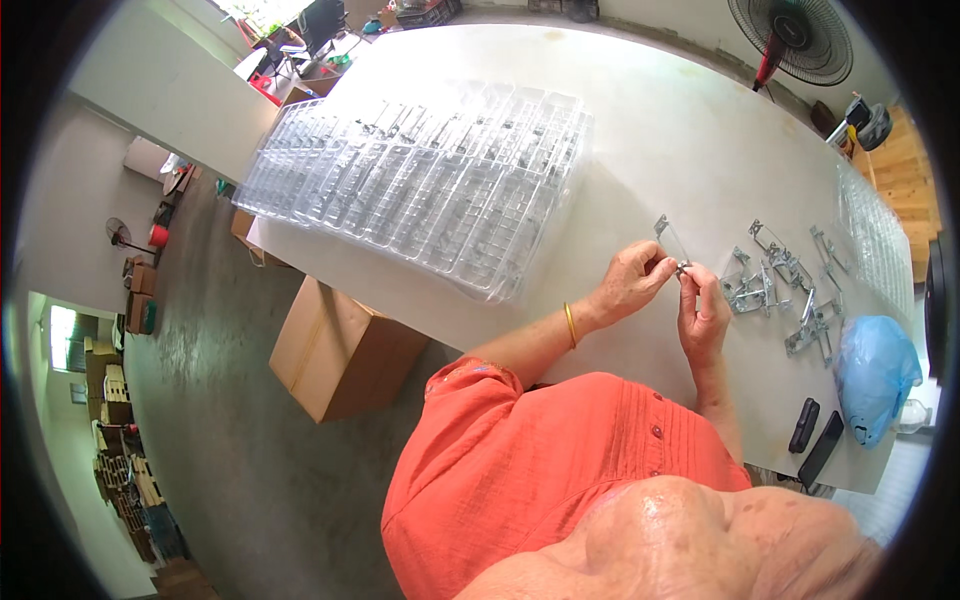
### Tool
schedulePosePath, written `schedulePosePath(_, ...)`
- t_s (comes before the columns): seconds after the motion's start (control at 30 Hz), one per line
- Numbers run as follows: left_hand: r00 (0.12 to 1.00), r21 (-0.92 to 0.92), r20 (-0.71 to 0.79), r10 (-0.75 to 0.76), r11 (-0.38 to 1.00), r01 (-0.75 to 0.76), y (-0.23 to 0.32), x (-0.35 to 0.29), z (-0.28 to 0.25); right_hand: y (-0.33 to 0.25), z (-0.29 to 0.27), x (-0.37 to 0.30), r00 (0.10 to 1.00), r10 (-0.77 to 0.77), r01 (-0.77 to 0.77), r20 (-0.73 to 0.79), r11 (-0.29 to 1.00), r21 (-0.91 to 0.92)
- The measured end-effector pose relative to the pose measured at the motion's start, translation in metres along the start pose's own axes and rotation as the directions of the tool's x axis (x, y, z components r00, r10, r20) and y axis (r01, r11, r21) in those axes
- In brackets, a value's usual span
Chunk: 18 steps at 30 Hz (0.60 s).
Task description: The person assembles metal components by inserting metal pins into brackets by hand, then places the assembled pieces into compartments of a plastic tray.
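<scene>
Above the white table, both of my hands meet at a thin metal bracket with a long flat strip that points away from me. My left hand pinches its near end between thumb and fingers, with a yellow bangle on that wrist. Against the same end, the fingertips of my right hand are closed. The small part between the fingertips is mostly hidden. Right of my hands lies a loose pile of similar metal brackets.
Clear compartment trays holding metal parts cover the table's left. At right lie a blue plastic bag, a black case, a flat black device and clear ridged plastic. A cardboard box stands below the left edge; a fan stands beyond.
</scene>
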<state>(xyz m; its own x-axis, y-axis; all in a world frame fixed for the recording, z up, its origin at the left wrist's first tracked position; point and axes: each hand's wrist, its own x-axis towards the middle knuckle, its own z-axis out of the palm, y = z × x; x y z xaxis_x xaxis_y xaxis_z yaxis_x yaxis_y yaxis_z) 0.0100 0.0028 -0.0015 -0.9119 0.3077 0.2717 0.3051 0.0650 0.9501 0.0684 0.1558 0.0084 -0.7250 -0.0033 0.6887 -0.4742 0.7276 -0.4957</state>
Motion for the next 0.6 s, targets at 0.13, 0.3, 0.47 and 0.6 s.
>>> schedulePosePath(0.13,0.995,-0.013,-0.041,-0.092,0.996,0.091,0.005,-0.001,0.001,0.001,0.002,-0.003,0.989,0.138,-0.122,-0.06,0.968,0.219)
schedulePosePath(0.3,0.999,0.08,-0.042,-0.019,0.997,0.022,0.031,-0.006,-0.006,0.011,0.002,-0.007,0.929,0.358,-0.272,-0.089,0.828,0.491)
schedulePosePath(0.47,0.975,0.29,-0.014,0.224,0.934,-0.21,0.077,-0.019,-0.036,0.011,0.004,-0.005,0.914,0.405,-0.328,-0.043,0.795,0.511)
schedulePosePath(0.6,0.873,0.531,-0.061,0.483,0.757,-0.382,0.115,-0.028,-0.076,0.013,0.004,-0.008,0.902,0.431,-0.37,0.003,0.769,0.521)
